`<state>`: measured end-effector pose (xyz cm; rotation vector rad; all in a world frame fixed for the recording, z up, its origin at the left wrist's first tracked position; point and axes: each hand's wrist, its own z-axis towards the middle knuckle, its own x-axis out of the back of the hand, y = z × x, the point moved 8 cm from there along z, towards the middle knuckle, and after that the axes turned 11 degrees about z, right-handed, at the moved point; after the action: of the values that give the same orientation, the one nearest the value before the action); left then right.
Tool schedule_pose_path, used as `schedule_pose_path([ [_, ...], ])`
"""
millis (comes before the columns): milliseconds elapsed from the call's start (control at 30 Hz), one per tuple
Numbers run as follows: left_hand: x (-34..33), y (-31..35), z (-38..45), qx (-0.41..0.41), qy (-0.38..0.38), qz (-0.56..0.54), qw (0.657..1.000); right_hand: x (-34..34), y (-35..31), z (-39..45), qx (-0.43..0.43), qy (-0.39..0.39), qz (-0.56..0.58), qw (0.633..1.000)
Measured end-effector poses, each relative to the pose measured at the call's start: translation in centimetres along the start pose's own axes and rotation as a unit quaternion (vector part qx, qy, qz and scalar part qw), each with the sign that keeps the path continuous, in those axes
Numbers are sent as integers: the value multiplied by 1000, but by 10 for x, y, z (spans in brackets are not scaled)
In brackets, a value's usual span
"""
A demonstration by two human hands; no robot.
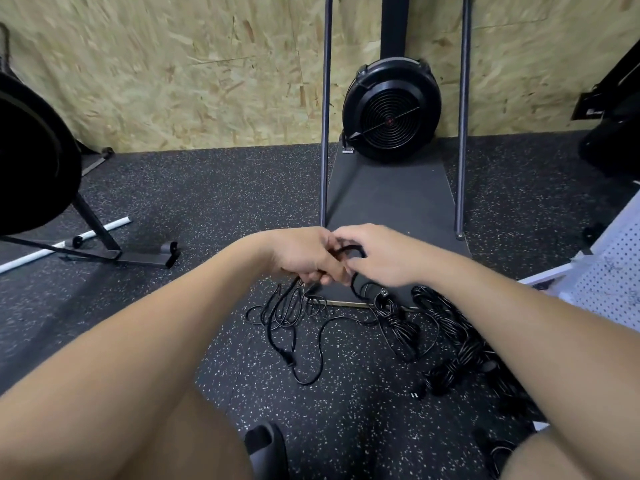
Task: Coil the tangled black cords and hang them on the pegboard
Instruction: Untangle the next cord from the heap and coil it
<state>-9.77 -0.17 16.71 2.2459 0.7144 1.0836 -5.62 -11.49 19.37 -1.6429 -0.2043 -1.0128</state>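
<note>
**Both hands on one cord, coil just starting**

Left hand point(304, 254) has its fingers curled round a bunch of black cord point(349, 251), strands trailing out below the fist. It looks like the anchor hand, holding the loops gathered. Right hand point(377, 254) meets it knuckle to knuckle, fingers bent over a short arc of the same cord between the two hands; probably feeding or forming the next loop. The right fingertips are hidden, so I can't tell how tight that pinch is.

From the left fist the cord drops into a loose tangle point(294, 317) on the speckled rubber floor point(173, 188), one plug point(290, 358) lying at its near end. Slack is on the floor, so there's no weight dragging on the hands.

Just right of it lie two wound bundles point(450, 341), near each other; whether they're properly coiled I can't tell.

White pegboard point(609, 271) leans in at the right edge, near the bundles. Nothing visibly hung on the part in frame.

Behind the hands: fan-wheel machine point(391, 112) on a dark base against the chipboard wall point(173, 64).

Judgement: early stage. Tangle needs freeing as it feeds, or snags will pull knots tight.
</note>
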Motion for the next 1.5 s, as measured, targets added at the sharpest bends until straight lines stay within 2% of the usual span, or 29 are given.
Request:
schedule_pose_path([
  [100,19,1,-2,-30,91,-5,995,12,1,-5,-26,16,30,999],
  [233,25,-1,-2,-85,136,-27,987,38,4,-10,-46,84,73,993],
  [400,30,-28,2,-43,143,60,987,73,27,-18,-76,187,256,945],
  [467,34,-40,-2,-17,153,76,985,84,37,-22,-79,202,283,934],
  [533,35,-46,-3,-16,158,24,987,86,40,-27,-90,168,257,947],
  [600,36,-41,-2,-35,173,-48,983,75,36,-33,-116,88,235,961],
  [700,38,-11,-5,-90,210,-55,972,47,25,-36,-145,-12,219,965],
  [767,37,12,-8,-128,227,-70,963,35,21,-30,-147,-13,252,956],
  [833,37,26,-12,-147,244,-95,954,43,18,-22,-124,54,304,943],
  [900,40,32,-14,-151,256,-118,947,61,18,-21,-115,136,352,919],
  [1000,36,44,-16,-153,235,-99,955,79,18,-24,-116,198,430,873],
  [1033,31,49,-16,-153,221,-88,959,81,18,-24,-113,213,470,849],
  [1100,13,58,-14,-144,186,-81,969,84,15,-24,-92,245,571,778],
  [1133,4,61,-11,-134,172,-77,973,85,14,-24,-83,253,607,749],
  [1267,-16,65,3,-114,182,-39,976,80,9,-24,-101,245,692,671],
  [1333,-25,70,4,-108,165,9,980,77,6,-26,-111,253,730,625],
  [1400,-36,79,1,-114,139,62,982,73,0,-29,-115,258,747,603],
  [1500,-53,95,-5,-157,100,85,979,71,-2,-31,-117,273,727,620],
])
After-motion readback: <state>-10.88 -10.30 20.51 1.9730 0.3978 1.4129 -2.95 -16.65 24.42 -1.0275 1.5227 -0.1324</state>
